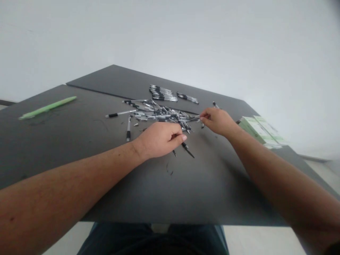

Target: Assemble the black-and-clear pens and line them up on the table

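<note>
A loose heap of clear pens with black grips (pixel 156 115) lies in the middle of the dark table. My right hand (pixel 219 121) is at the heap's right side, thumb and fingertips pinched on the end of a pen (pixel 195 118). In front of the heap is my left hand (pixel 163 140), fingers curled and thumb pressed to the forefinger. Whatever it may hold is hidden by the hand. Just below its fingertips a dark pen part (pixel 189 152) shows, and a small pointed tip (pixel 174 153) sticks out under the palm.
Behind the heap lie a neat stack of pens (pixel 162 93) and a smaller group (pixel 187 97). A long green pen-shaped object (pixel 47 108) is at the left. Green-and-white boxes (pixel 261 131) stand on the right. A seam crosses the table (pixel 148 198); a white wall rises behind.
</note>
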The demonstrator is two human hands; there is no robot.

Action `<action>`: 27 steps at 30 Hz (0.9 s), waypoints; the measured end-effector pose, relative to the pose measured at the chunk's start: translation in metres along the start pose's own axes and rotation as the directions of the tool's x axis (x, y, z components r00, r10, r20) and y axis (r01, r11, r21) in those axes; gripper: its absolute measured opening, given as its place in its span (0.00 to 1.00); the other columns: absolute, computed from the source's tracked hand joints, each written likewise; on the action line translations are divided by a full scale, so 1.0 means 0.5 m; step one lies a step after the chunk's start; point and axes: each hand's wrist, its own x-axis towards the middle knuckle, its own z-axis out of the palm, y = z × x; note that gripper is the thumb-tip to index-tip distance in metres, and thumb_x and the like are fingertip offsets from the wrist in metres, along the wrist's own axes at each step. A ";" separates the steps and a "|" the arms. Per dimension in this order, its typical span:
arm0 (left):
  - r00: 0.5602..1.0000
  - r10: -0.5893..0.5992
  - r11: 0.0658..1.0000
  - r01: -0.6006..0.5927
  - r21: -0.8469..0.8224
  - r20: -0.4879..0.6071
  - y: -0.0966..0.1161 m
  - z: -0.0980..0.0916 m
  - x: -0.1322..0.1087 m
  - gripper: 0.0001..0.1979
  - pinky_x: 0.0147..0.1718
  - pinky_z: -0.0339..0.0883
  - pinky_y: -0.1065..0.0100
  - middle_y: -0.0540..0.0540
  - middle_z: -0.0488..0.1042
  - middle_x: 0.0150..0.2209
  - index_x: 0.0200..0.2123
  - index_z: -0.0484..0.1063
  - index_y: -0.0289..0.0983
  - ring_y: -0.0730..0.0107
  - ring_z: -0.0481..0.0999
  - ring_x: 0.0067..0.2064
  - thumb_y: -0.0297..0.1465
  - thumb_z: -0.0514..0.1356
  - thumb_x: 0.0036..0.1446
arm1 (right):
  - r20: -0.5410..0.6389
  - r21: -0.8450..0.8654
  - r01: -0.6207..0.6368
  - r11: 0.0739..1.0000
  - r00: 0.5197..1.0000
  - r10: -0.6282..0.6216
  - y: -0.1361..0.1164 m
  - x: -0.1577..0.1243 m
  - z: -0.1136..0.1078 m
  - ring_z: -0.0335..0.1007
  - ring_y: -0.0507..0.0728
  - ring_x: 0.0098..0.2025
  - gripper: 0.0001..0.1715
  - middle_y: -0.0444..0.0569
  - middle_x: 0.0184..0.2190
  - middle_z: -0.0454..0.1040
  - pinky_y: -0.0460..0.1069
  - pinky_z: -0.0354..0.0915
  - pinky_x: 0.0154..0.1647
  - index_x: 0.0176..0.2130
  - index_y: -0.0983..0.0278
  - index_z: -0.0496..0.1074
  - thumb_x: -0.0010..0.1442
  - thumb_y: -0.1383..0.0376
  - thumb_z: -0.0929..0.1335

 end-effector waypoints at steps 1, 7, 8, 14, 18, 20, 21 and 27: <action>0.999 0.037 0.999 -0.037 -0.003 0.020 0.002 0.001 -0.001 0.15 0.33 0.58 0.63 0.50 0.78 0.29 0.33 0.76 0.39 0.67 0.74 0.30 0.39 0.61 0.73 | 0.003 0.013 0.001 1.000 1.000 -0.001 -0.009 -0.006 -0.003 0.85 0.64 0.46 0.13 0.53 0.44 0.90 0.56 0.75 0.52 0.49 0.61 0.88 0.71 0.62 0.73; 0.973 0.198 0.978 -0.203 0.036 0.121 0.011 0.008 -0.006 0.14 0.36 0.62 0.63 0.49 0.81 0.31 0.37 0.78 0.39 0.63 0.79 0.35 0.40 0.62 0.75 | -0.022 0.096 0.093 0.991 0.996 -0.091 -0.087 0.038 0.009 0.86 0.65 0.51 0.15 0.53 0.48 0.90 0.58 0.76 0.58 0.53 0.59 0.88 0.72 0.62 0.73; 0.972 0.198 0.978 -0.204 0.038 0.128 0.010 0.009 -0.006 0.14 0.36 0.62 0.63 0.49 0.81 0.31 0.37 0.78 0.39 0.63 0.79 0.35 0.40 0.62 0.75 | -0.027 0.104 0.127 0.986 0.992 -0.125 -0.103 0.052 0.015 0.86 0.65 0.52 0.15 0.54 0.49 0.90 0.58 0.76 0.59 0.54 0.59 0.88 0.71 0.63 0.73; 0.973 0.170 0.981 -0.182 0.063 0.154 0.012 0.006 -0.004 0.15 0.35 0.61 0.62 0.49 0.80 0.31 0.35 0.77 0.40 0.63 0.78 0.34 0.40 0.63 0.76 | 0.037 0.008 0.349 0.937 0.937 -0.349 -0.187 0.133 0.050 0.85 0.67 0.58 0.19 0.55 0.55 0.90 0.59 0.74 0.63 0.57 0.61 0.86 0.69 0.69 0.72; 0.971 0.160 0.982 -0.174 0.069 0.178 0.017 0.006 -0.002 0.16 0.33 0.58 0.62 0.49 0.80 0.31 0.34 0.76 0.40 0.64 0.78 0.34 0.40 0.64 0.76 | 0.138 -0.163 0.433 0.887 0.900 -0.414 -0.205 0.166 0.061 0.85 0.70 0.58 0.24 0.59 0.54 0.90 0.61 0.74 0.63 0.59 0.62 0.87 0.68 0.73 0.70; 0.970 0.154 0.983 -0.169 0.069 0.187 0.019 0.006 -0.001 0.16 0.32 0.58 0.62 0.49 0.80 0.31 0.35 0.77 0.40 0.64 0.78 0.34 0.40 0.64 0.76 | 0.182 -0.216 0.430 0.876 0.900 -0.397 -0.203 0.175 0.065 0.85 0.71 0.57 0.25 0.59 0.52 0.91 0.61 0.75 0.61 0.59 0.62 0.87 0.68 0.73 0.70; 0.970 0.151 0.983 -0.167 0.071 0.190 0.020 0.006 -0.001 0.16 0.32 0.58 0.62 0.49 0.80 0.31 0.35 0.77 0.40 0.63 0.78 0.34 0.40 0.64 0.76 | 0.197 -0.228 0.433 0.872 0.898 -0.394 -0.201 0.178 0.067 0.85 0.71 0.56 0.25 0.59 0.51 0.91 0.61 0.75 0.60 0.59 0.61 0.87 0.68 0.73 0.70; 0.967 0.143 0.985 -0.160 0.064 0.209 0.021 0.006 0.001 0.16 0.33 0.57 0.62 0.49 0.80 0.32 0.35 0.78 0.40 0.63 0.78 0.35 0.41 0.64 0.76 | 0.211 -0.196 0.478 0.856 0.873 -0.439 -0.185 0.182 0.075 0.84 0.70 0.60 0.24 0.60 0.57 0.90 0.60 0.74 0.64 0.58 0.64 0.87 0.68 0.73 0.70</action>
